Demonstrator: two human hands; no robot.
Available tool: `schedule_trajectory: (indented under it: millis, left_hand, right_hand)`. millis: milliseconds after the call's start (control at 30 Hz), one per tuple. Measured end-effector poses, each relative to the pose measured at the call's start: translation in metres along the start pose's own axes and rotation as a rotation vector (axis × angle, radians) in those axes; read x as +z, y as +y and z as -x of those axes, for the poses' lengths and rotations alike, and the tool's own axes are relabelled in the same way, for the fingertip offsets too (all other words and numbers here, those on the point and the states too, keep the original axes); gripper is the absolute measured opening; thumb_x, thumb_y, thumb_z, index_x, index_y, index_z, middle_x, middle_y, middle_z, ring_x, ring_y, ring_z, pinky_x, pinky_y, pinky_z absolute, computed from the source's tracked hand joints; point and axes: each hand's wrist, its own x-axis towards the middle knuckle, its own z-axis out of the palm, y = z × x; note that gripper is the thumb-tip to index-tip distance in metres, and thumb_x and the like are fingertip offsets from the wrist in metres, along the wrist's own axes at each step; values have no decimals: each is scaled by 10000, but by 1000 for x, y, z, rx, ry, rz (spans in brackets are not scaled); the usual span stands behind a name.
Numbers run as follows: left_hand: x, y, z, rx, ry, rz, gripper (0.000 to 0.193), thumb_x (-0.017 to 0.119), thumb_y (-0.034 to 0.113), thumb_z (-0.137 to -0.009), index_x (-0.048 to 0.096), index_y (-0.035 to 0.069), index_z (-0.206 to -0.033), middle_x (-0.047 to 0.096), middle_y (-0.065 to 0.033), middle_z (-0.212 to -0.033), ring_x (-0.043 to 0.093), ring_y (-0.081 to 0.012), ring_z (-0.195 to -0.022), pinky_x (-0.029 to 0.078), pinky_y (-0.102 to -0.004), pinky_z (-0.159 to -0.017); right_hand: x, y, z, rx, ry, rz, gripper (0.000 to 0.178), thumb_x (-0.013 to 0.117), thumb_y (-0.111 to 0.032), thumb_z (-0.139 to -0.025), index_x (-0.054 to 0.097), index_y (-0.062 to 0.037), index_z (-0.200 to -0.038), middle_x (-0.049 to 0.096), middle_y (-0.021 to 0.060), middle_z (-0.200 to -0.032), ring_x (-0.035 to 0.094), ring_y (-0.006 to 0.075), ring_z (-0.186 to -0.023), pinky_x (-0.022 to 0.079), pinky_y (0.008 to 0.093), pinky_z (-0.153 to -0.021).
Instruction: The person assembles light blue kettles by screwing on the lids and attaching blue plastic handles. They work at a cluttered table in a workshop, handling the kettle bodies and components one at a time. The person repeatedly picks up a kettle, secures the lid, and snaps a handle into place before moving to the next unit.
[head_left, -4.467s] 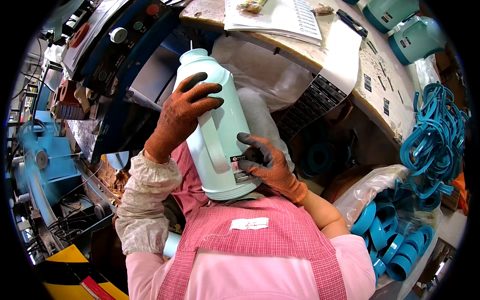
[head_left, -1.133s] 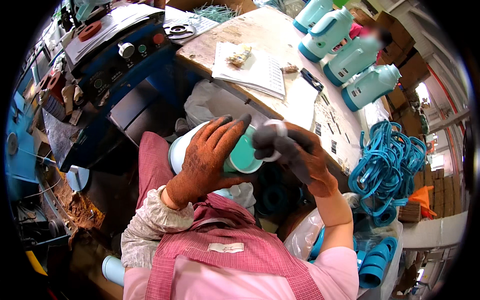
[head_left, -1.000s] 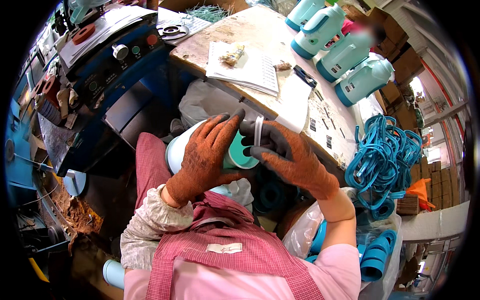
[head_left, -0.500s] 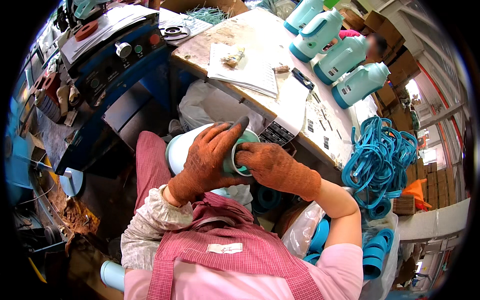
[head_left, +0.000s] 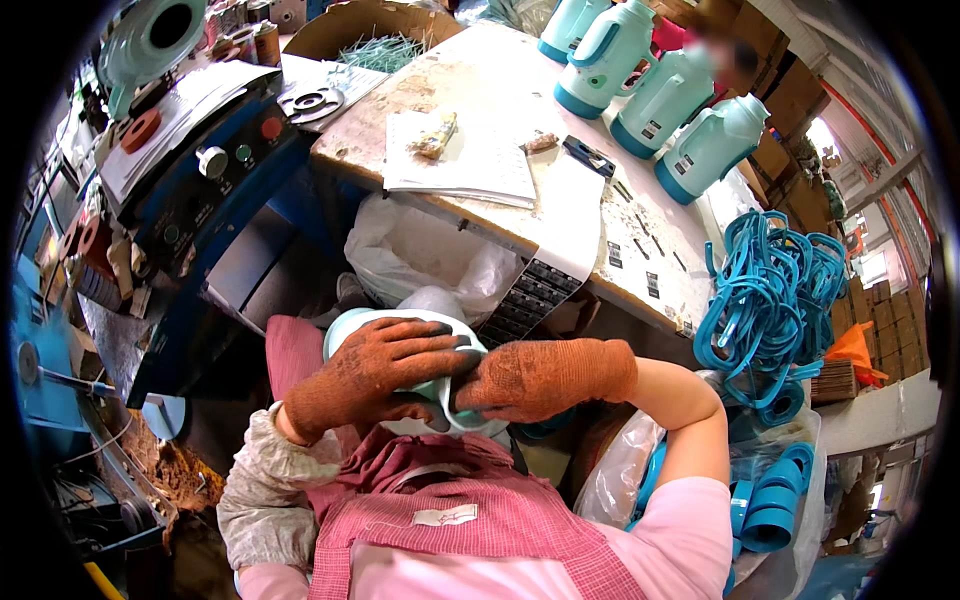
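Note:
A pale mint thermos flask shell (head_left: 346, 328) lies over my lap, largely hidden under my hands. My left hand (head_left: 375, 372), in an orange-brown glove with dark fingertips, presses across its side, fingers stretched over the curve and thumb underneath. At the shell's right end, my right hand (head_left: 535, 380), gloved alike, is closed round the rim, its fingertips bent in and partly hidden. The two hands nearly meet there. Anything inside the shell is out of sight.
Ahead stands a worktable (head_left: 480, 75) with a paper stack (head_left: 480, 170), a black stapler-like tool (head_left: 588, 157) and several mint thermos flasks (head_left: 690, 150). Teal plastic loops (head_left: 770, 290) hang at right, above teal rings (head_left: 770, 515). A dark blue machine (head_left: 200, 190) is at left. A person is beyond the flasks.
Both hands have come lower with the shell, toward my lap. Its open end faced right and showed plainly before; now it is mostly covered. The view has shifted slightly.

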Motion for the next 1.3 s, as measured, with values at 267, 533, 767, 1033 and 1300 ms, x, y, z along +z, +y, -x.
schedule_trajectory:
  millis: [267, 533, 767, 1033, 1300]
  left_hand:
    - [-102, -15, -32, 101, 339, -60, 383, 797, 430, -598, 598, 118, -697, 636, -107, -886, 614, -312, -907, 387, -497, -987]
    - [-34, -177, -47, -876, -8, -415, 229, 646, 267, -842, 603, 46, -802, 573, -124, -681, 580, -297, -635, 440, -412, -581]
    - [35, -204, -134, -121, -19, -393, 267, 652, 342, -826, 645, 119, -974, 616, -73, -1007, 587, -271, -938, 472, -370, -792]
    - [87, -230, -211, -163, -177, -490, 668, 608, 568, -769, 547, 71, -1210, 531, -114, -1255, 653, -314, -676, 523, -390, -650]
    - [72, -220, -204, -230, -306, -349, 691, 604, 526, -800, 467, 44, -1276, 460, -152, -1326, 636, -356, -857, 497, -441, -750]
  right_hand:
    - [-106, 254, 41, 690, 807, 539, 468, 528, 5, -802, 511, -119, -1252, 496, 118, -1322, 468, 336, -1181, 397, 387, -1010]
    - [-117, 442, 54, 1072, 486, 718, 460, 584, -260, -854, 480, -257, -1302, 532, 59, -1276, 462, 296, -1183, 271, 451, -1022]
    - [-121, 408, 57, 917, 797, 255, 525, 524, -384, -862, 438, -208, -1349, 473, 182, -1288, 516, 387, -1134, 427, 446, -959]
    - [-116, 412, 29, 1157, 465, 180, 516, 375, -469, -926, 342, -301, -1413, 453, 136, -1371, 439, 331, -1260, 368, 439, -1033]
    - [-178, 363, 13, 1057, 754, 588, 408, 415, -432, -930, 417, -413, -1337, 544, 217, -1109, 581, 383, -987, 474, 482, -841]
